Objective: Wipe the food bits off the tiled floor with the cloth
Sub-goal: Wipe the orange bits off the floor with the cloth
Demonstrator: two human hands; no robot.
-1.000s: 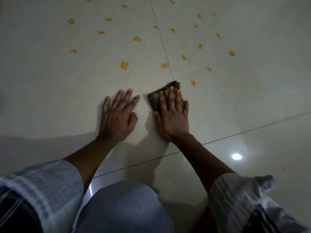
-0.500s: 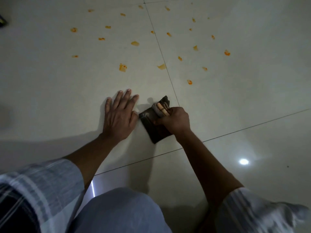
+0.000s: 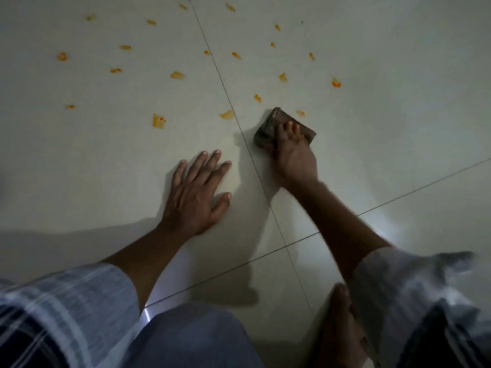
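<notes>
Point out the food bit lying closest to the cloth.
The small pale orange bit just beyond the cloth, off its far right edge. Every other bit lies farther away.

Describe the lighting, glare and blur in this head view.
Head view: dim light, corners darkening; bright glare on the tiled floor beside the right forearm and a streak near the knee; the right hand on the cloth and its sleeve are motion-blurred; the left hand is sharp, casting a soft shadow; grout lines bow slightly.
</notes>
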